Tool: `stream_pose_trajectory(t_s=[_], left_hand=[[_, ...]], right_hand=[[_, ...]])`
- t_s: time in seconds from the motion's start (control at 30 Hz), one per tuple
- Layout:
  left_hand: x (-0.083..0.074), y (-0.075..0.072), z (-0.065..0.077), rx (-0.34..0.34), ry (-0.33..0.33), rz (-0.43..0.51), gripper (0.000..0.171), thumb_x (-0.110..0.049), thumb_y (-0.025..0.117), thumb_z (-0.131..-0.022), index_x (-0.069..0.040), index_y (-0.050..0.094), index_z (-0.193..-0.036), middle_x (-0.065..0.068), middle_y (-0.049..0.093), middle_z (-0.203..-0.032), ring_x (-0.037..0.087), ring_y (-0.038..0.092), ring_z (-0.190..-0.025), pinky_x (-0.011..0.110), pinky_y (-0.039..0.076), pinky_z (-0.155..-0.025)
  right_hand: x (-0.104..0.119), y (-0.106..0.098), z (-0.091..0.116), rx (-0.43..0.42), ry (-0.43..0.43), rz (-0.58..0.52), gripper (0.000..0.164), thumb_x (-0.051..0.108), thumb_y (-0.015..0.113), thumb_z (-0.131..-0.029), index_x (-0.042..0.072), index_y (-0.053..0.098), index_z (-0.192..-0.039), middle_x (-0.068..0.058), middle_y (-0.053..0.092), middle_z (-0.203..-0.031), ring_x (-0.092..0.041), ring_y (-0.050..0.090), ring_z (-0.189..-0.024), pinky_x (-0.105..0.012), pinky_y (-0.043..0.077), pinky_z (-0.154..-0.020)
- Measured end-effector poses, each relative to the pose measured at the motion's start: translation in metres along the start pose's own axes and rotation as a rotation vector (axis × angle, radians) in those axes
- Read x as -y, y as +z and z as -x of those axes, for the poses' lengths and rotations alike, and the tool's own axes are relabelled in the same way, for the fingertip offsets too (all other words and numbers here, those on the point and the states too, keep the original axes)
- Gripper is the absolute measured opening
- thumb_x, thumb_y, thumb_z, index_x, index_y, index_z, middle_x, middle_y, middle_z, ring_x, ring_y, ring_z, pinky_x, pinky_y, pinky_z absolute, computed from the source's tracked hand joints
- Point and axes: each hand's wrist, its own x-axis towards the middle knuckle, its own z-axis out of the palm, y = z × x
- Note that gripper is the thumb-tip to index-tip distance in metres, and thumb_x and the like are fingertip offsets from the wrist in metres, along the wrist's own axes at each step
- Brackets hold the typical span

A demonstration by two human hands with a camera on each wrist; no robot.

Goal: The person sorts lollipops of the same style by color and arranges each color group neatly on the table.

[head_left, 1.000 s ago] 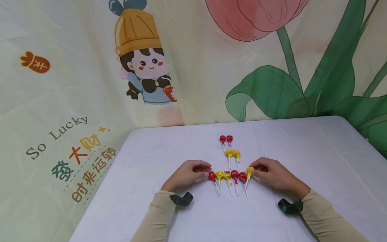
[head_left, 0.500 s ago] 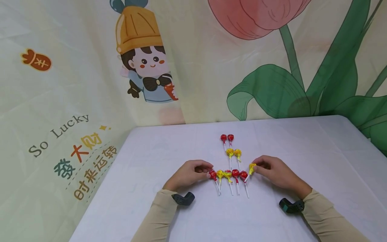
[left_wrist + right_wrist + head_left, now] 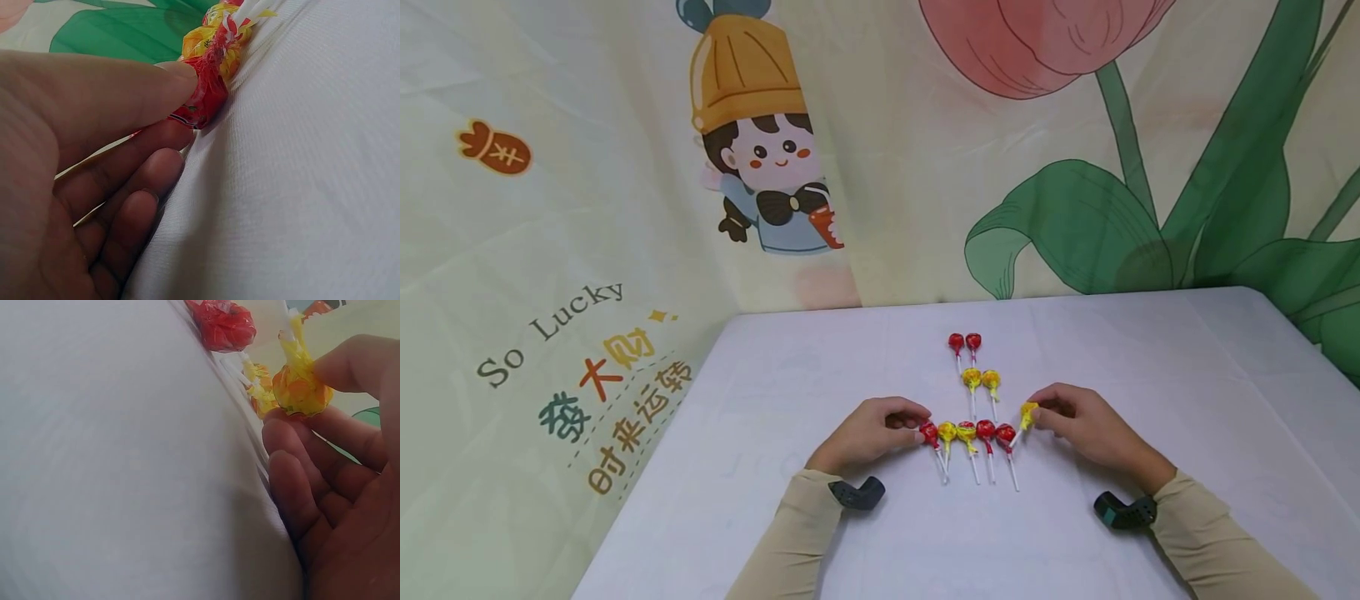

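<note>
My left hand [image 3: 872,429] pinches the head of a red-wrapped lollipop [image 3: 209,103] at the left end of a row on the table. Its thumb lies over the wrapper and the other fingers curl beneath. To its right in the row lie a yellow lollipop [image 3: 947,432], a yellow-and-red one [image 3: 966,432] and two red ones [image 3: 985,430]. My right hand [image 3: 1084,423] holds a yellow lollipop [image 3: 303,390] by its head between thumb and fingers, past the row's right end. Its stick slants down-left, overlapping the last red lollipop [image 3: 1005,435] in the head view.
Behind the row lie two yellow lollipops [image 3: 972,378], and farther back two red lollipops [image 3: 956,342], sticks toward me. A white cloth covers the table [image 3: 760,375]. A printed curtain [image 3: 895,167] hangs along the table's back edge.
My right hand has shifted slightly back and right with the yellow lollipop, whose stick now slants more. My left hand stays at the red lollipop. The head view has shifted a little.
</note>
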Motion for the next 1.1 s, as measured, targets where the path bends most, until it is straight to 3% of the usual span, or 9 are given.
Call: stream_pose_trajectory(t_s=[0.3,1.1], left_hand=[[-0.0002,0.0002,0.0001,0.003,-0.020,0.000,0.029,-0.024,0.075,-0.090,-0.024,0.072,-0.118,-0.011,0.068,-0.105,0.014,0.061,-0.095,0.034,0.050,-0.086],[-0.0009,0.0010,0.0016,0.008,0.019,-0.057,0.029,-0.023,0.075,-0.091,-0.026,0.072,-0.119,-0.014,0.066,-0.108,0.011,0.060,-0.097,0.032,0.049,-0.089]], right_hand=[[-0.0016,-0.0009,0.0008,-0.018,-0.017,-0.038,0.031,0.034,0.066,-0.098,0.011,0.065,-0.120,-0.003,0.067,-0.102,-0.024,0.061,-0.091,-0.032,0.055,-0.074],[-0.0009,0.0002,0.0009,-0.080,-0.034,-0.087,0.033,0.030,0.066,-0.098,0.008,0.063,-0.122,-0.006,0.066,-0.104,-0.025,0.062,-0.087,-0.030,0.056,-0.070]])
